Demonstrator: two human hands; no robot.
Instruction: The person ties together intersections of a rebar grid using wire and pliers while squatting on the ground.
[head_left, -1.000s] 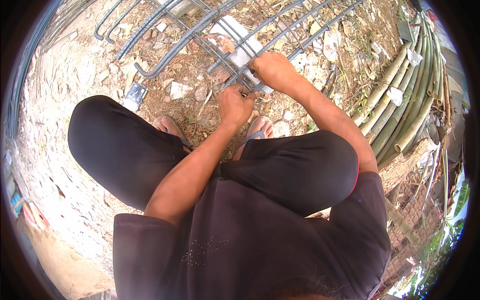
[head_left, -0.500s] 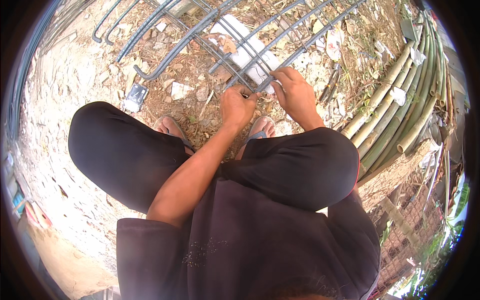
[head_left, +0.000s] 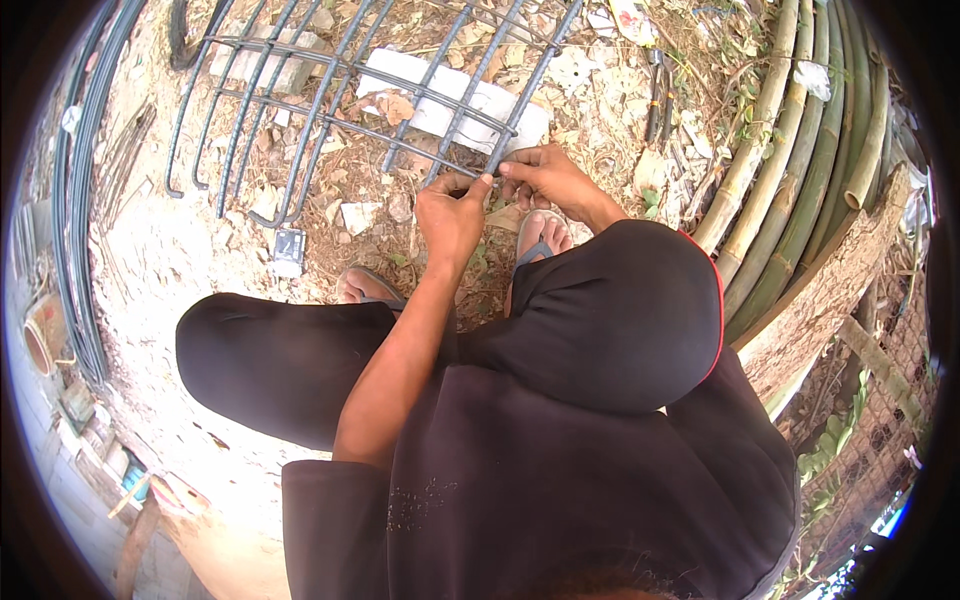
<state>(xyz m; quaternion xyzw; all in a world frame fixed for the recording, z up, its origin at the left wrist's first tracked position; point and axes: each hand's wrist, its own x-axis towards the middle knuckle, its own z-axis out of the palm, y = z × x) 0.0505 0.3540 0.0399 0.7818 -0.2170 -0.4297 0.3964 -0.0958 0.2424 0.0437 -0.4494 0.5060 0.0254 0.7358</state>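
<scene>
Both hands met at the near end of the steel rebar grid (head_left: 425, 93), toward 12 o'clock. The left hand (head_left: 450, 220) had its fingers pinched on that end; the right hand (head_left: 560, 182) had its fingers bent against the same bar, though whether they gripped could not be told. A slackened pinch could have let the bar scrape a fingertip or drop toward the right foot (head_left: 543, 232); a shift of the white block (head_left: 437, 117) beneath might have jolted the grid. The dry ground (head_left: 330, 245) was littered with leaves and stones. Bamboo poles (head_left: 765, 140) lay toward 2 o'clock, dark rods (head_left: 75, 200) toward 10, mesh (head_left: 880, 450) toward 4.
</scene>
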